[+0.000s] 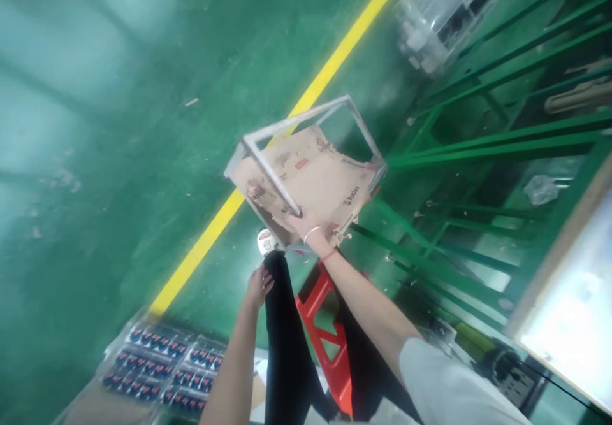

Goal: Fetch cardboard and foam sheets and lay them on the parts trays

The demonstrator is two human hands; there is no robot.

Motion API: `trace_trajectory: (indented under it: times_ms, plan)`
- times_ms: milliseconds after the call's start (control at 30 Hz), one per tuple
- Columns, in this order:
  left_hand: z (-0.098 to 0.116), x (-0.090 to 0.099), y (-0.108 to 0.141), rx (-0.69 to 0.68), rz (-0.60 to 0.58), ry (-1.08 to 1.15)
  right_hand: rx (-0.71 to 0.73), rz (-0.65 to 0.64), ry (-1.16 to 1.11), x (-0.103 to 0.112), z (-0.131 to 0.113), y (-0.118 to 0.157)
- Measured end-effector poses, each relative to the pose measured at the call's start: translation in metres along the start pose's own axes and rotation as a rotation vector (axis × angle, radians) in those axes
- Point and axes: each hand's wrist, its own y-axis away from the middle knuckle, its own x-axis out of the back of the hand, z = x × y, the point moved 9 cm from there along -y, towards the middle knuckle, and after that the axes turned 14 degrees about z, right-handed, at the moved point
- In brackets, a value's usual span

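Note:
A grey metal frame (272,178) shaped like an open box stands on the floor in front of me, tilted in my view. Printed brown cardboard (318,183) lines its inside. My right hand (305,224) reaches to the frame's near side, fingers closed around the lower end of a bar; the fingertips are partly hidden. Beside my dark trouser leg (282,323), my left hand (261,285) hangs low with loosely bent fingers and nothing visible in it. A white shoe (266,241) shows just beyond that hand.
A red plastic stool (342,377) is between my legs. Trays of blue round items (148,355) lie at lower left. Green metal racks (478,144) fill the right side, near a bright tabletop (578,291). A plastic-wrapped object (444,23) sits beyond the yellow floor line (329,68).

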Motion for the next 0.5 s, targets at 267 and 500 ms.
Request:
trace_trajectory:
  times_ms: [267, 500]
  plan:
    - [0.028, -0.062, 0.078, 0.022, -0.277, 0.140, -0.088, 0.150, -0.293, 0.102, -0.070, -0.025]
    - [0.124, -0.110, 0.124, -0.242, -0.281, 0.295, -0.155, 0.163, -0.649, 0.147, -0.083, -0.039]
